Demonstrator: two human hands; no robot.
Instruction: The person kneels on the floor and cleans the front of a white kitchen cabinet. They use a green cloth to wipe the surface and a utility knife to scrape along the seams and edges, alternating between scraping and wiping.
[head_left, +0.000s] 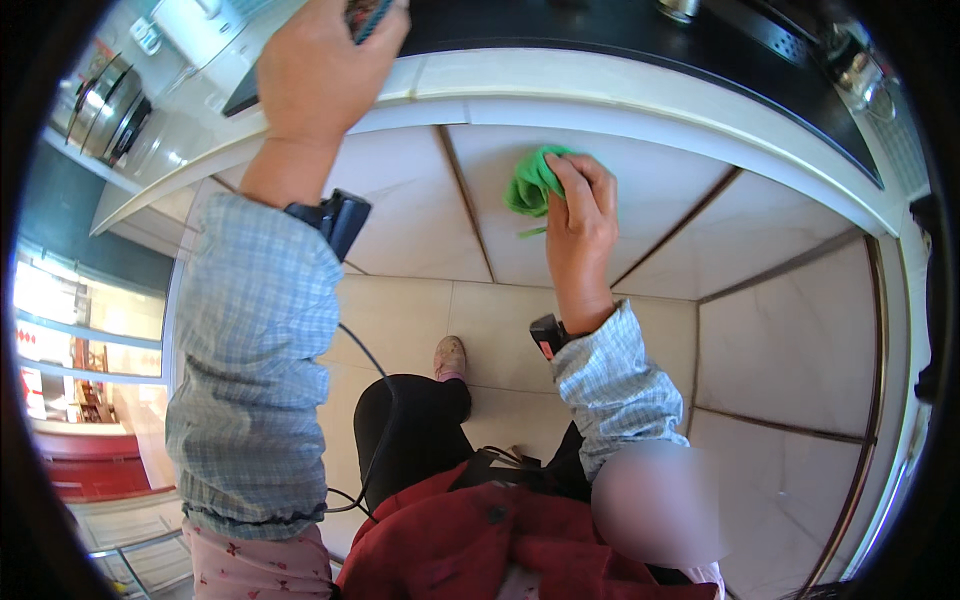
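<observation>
At the top left, my left hand is raised over the black stovetop's near edge. Its fingers are cut off by the picture's upper rim, and a dark, multicoloured thing shows between thumb and palm; its kind is unclear. Lower and to the right, my right hand grips a bunched green cloth between thumb and fingers. The cloth lies against the front of a pale marbled cabinet door, below the counter. Both wrists carry black straps with small devices, and blue checked sleeve covers reach down the forearms.
The white counter edge curves above the cabinet doors. A black stovetop lies on the counter. A glass-and-metal steamer pot stands at the left, near a white appliance. Metal ware is at the upper right. A black cable hangs beside the left sleeve.
</observation>
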